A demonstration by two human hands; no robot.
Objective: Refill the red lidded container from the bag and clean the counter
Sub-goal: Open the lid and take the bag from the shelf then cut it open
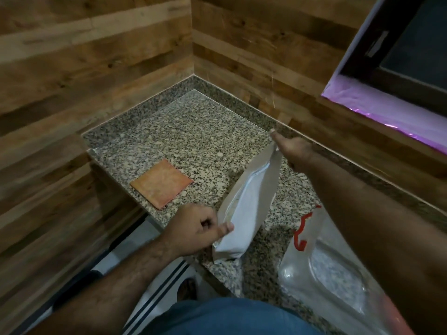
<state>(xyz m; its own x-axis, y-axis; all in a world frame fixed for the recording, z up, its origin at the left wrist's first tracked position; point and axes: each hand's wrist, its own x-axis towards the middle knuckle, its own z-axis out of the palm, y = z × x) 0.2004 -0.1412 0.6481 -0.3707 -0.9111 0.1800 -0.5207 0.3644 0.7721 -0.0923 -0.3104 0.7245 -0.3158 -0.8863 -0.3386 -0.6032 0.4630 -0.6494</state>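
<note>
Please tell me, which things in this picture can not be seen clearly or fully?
Head view only:
- Contents of the white bag: its mouth shows only as a narrow slit.
- Right hand fingers: the hand's back and the bag's top corner hide them.
- Clear container: the right forearm and the frame's lower edge cut it; its red lid cannot be made out.
- Left hand fingertips: curled under.

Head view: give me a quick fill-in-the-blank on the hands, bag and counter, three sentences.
1. Both hands hold the white ____ between them: left hand at its near end, right hand at its far end.
2. The orange cloth lies flat on the ____ counter.
3. The clear plastic container has ____ trim.

Missing: bag; granite; red
</note>
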